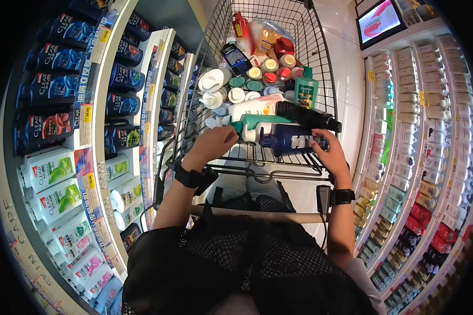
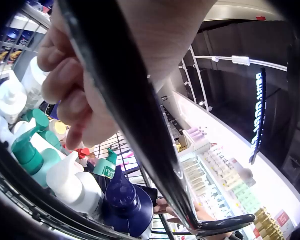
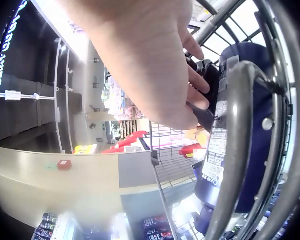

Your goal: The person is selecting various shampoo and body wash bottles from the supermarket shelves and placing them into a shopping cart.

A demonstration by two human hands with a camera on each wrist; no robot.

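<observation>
A dark blue pump bottle [image 1: 286, 140] lies on its side at the near end of the shopping cart, its pump pointing left. My right hand [image 1: 331, 153] is at its base end, fingers fairly straight against the bottle. In the right wrist view, the fingers [image 3: 197, 90] reach between this bottle and a black bottle [image 1: 307, 115] lying behind it. My left hand [image 1: 214, 145], fingers loosely curled and holding nothing, hovers over the cart's near left side. Close to it are a green pump bottle [image 2: 32, 155] and a white pump bottle [image 2: 72, 185].
The wire cart [image 1: 331, 68] is heaped with bottles, including a green bottle [image 1: 306, 89] and a red bottle [image 1: 242, 26]. Shelves of shampoo bottles [image 1: 55, 86] flank it on the left. More stocked shelves [image 1: 404, 131] and a screen [image 1: 379, 22] stand right. The cart handle [image 1: 257, 215] crosses before me.
</observation>
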